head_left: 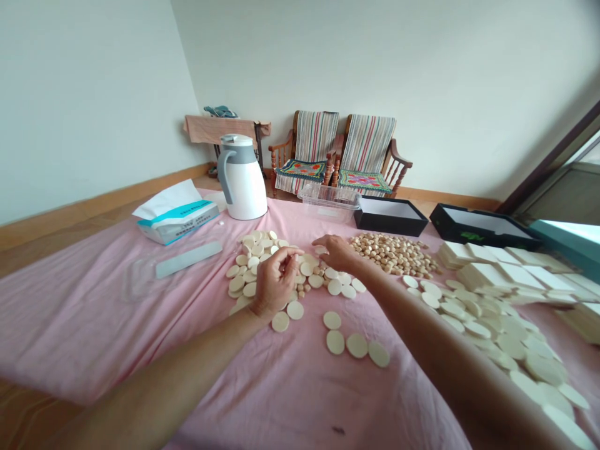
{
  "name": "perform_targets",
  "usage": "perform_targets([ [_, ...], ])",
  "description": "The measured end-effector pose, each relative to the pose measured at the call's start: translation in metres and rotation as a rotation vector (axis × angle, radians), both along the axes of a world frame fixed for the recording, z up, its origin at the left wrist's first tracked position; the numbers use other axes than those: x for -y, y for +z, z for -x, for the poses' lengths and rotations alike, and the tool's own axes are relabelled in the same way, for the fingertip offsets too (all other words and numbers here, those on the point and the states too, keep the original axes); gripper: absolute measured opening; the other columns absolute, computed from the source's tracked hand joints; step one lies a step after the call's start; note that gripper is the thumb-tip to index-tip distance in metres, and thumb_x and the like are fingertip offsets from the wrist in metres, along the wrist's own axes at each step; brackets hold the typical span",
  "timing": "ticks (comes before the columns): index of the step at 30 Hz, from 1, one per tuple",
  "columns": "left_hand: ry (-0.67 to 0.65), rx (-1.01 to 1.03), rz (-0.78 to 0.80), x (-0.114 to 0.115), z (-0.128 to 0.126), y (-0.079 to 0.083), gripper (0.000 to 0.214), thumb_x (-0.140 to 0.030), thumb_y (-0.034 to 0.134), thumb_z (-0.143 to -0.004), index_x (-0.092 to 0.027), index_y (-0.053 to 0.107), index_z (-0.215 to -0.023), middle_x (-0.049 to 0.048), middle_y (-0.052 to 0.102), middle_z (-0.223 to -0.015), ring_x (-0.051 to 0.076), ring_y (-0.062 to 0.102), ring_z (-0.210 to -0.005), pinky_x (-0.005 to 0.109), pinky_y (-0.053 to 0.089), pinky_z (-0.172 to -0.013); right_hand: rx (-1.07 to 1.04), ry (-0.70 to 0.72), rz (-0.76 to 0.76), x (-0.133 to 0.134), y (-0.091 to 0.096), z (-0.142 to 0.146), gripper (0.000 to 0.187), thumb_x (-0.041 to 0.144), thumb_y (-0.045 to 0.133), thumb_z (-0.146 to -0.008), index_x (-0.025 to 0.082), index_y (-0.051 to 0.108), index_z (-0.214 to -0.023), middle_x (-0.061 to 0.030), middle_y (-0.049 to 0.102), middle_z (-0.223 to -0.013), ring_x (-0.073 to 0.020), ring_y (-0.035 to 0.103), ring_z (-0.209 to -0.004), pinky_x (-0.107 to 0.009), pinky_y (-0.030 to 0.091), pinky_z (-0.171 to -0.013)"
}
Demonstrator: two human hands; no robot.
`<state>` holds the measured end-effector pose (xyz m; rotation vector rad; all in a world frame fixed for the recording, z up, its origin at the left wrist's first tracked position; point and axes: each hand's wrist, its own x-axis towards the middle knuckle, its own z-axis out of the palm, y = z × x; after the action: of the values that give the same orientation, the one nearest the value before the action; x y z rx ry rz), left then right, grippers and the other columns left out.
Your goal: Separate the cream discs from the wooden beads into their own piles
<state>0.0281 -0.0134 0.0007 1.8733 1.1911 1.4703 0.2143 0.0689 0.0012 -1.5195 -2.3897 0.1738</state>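
Note:
My left hand [276,281] is closed over a heap of pale round wooden discs [241,276], its fingers curled inward with the tips near the thumb. Whatever the fingers may hold is hidden. Farther right, my right hand [338,253] reaches across with index finger and thumb stretched out and apart, pointing left. A pale disc shows near those fingertips, and I cannot tell whether they touch it. A few small wooden beads [302,289] lie among the discs between the hands. Close to the right wrist spreads a pile of small wooden beads [394,253].
Several loose discs [357,345] lie nearer me on the pink cloth [281,400]. Larger discs [510,344] and stacked square pieces [492,275] cover the right. Behind stand a jug [248,187], tissue pack [180,215], clear container [328,203] and black boxes [391,224] [482,234].

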Motion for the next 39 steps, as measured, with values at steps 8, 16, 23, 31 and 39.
perform_targets([
  [8, 0.006, -0.034, 0.0, 0.003, -0.001, 0.001, 0.022, -0.031, 0.048, -0.09, -0.016, 0.064, -0.093, -0.002, 0.057, -0.061, 0.009, 0.054, -0.054, 0.017, 0.041, -0.05, -0.017, -0.024, -0.036, 0.012, 0.01, -0.003, 0.03, 0.009, 0.053, -0.076, 0.011, 0.07, -0.1, -0.0134, 0.068, -0.099, -0.0215, 0.062, -0.092, -0.029, 0.045, -0.082],
  [16, 0.033, -0.078, -0.015, 0.002, -0.001, 0.0, 0.023, -0.031, 0.048, -0.088, -0.016, 0.065, -0.092, 0.0003, 0.061, -0.066, 0.01, 0.055, -0.056, 0.018, 0.04, -0.05, -0.229, 0.379, 0.333, 0.096, 0.059, -0.029, 0.019, 0.02, 0.058, -0.08, 0.017, 0.069, -0.095, -0.0033, 0.071, -0.09, -0.0127, 0.065, -0.078, -0.022, 0.05, -0.07],
  [23, 0.0, -0.045, -0.022, 0.003, -0.003, 0.001, 0.023, -0.031, 0.048, -0.088, -0.016, 0.065, -0.094, -0.0023, 0.057, -0.06, 0.008, 0.052, -0.05, 0.017, 0.039, -0.047, -0.171, 0.021, 0.139, 0.112, 0.049, -0.06, 0.019, 0.017, 0.053, -0.082, 0.017, 0.067, -0.095, -0.0059, 0.069, -0.092, -0.0156, 0.063, -0.081, -0.027, 0.047, -0.072],
  [31, 0.004, -0.084, -0.036, 0.002, -0.002, -0.001, 0.023, -0.031, 0.049, -0.088, -0.016, 0.065, -0.092, -0.0021, 0.058, -0.059, 0.008, 0.051, -0.048, 0.017, 0.039, -0.046, 0.108, -0.24, 0.024, 0.105, 0.009, -0.081, 0.021, 0.015, 0.057, -0.076, 0.013, 0.059, -0.097, -0.0131, 0.064, -0.097, -0.0234, 0.059, -0.092, -0.029, 0.04, -0.076],
  [39, 0.01, -0.101, -0.031, 0.003, -0.003, 0.001, 0.021, -0.03, 0.05, -0.087, -0.016, 0.065, -0.09, -0.002, 0.059, -0.059, 0.008, 0.053, -0.049, 0.017, 0.04, -0.047, -0.062, -0.145, 0.003, 0.115, 0.021, -0.078, 0.018, 0.011, 0.054, -0.073, 0.016, 0.06, -0.089, -0.0063, 0.065, -0.088, -0.018, 0.058, -0.082, -0.028, 0.041, -0.074],
])
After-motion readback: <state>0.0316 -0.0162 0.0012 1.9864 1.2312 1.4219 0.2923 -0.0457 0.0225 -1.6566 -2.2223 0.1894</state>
